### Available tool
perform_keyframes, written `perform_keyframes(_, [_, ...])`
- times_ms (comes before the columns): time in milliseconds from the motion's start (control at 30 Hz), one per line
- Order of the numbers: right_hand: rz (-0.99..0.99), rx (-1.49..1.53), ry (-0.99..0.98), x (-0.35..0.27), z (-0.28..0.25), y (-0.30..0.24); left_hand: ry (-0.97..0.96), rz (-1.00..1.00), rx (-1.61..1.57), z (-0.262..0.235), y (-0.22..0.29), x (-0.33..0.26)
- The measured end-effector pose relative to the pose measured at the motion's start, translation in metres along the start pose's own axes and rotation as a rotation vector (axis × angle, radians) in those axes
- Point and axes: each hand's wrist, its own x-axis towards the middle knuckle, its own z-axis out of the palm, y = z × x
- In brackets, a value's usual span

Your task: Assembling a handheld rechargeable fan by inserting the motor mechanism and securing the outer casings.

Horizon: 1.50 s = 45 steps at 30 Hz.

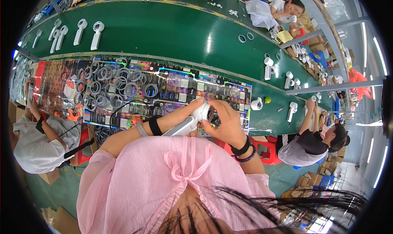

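Note:
In front of my chest is a white handheld fan (182, 128), its handle slanting down to the left. My left hand (187, 112) is closed around the fan near the top of the handle, with the thumb along the round head. My right hand (227, 125) grips the rim of that head, thumb and fingers curled about its dark front. Whether a loose ring is between those fingers is hidden. Many grey rings (151, 90) lie in a loose heap beyond my left forearm, on a printed, glossy sheet (184, 76).
Past the work surface runs a green belt (163, 33) carrying several white handheld fans (97, 35). A white fan head (256, 104) and a small green ball (267, 99) sit to my right. People work at both sides (305, 152) and across the belt.

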Motion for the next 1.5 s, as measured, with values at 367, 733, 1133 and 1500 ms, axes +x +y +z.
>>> perform_keyframes(367, [0.133,-0.003,-0.114,-0.003,-0.002,-0.01,0.029,-0.013,0.02,0.001,-0.003,0.007])
perform_keyframes(733, [-0.058,0.101,-0.184,-0.015,0.042,0.007,0.139,0.089,-0.022,-0.018,-0.012,0.016])
perform_keyframes(1133, [-0.042,0.126,-0.158,-0.003,0.059,0.007,0.309,0.145,0.0,-0.021,-0.01,0.017])
perform_keyframes(1500, [0.107,0.836,-0.012,0.043,0.061,0.031,0.277,0.114,-0.004,-0.001,0.006,0.021])
